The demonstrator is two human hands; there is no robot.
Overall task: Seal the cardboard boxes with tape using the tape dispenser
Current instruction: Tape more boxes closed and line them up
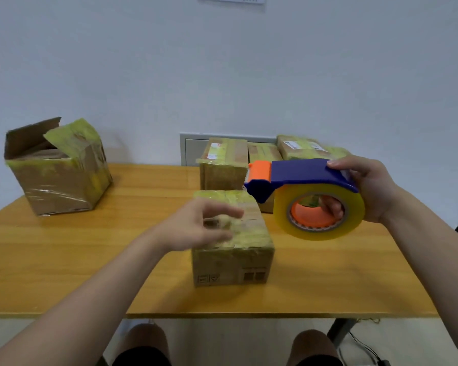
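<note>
Yellowish tape already covered the near box [233, 268] under the blurred, loosely spread left hand [196, 228]. The right hand [373, 188] gripped the tape dispenser [302, 175]. The big box [58, 180] stood unsealed.

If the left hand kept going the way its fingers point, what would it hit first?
Probably the taped top of the nearest small box, which the left hand overlaps in the picture. The hand is blurred, so whether they touch is unclear.
</note>
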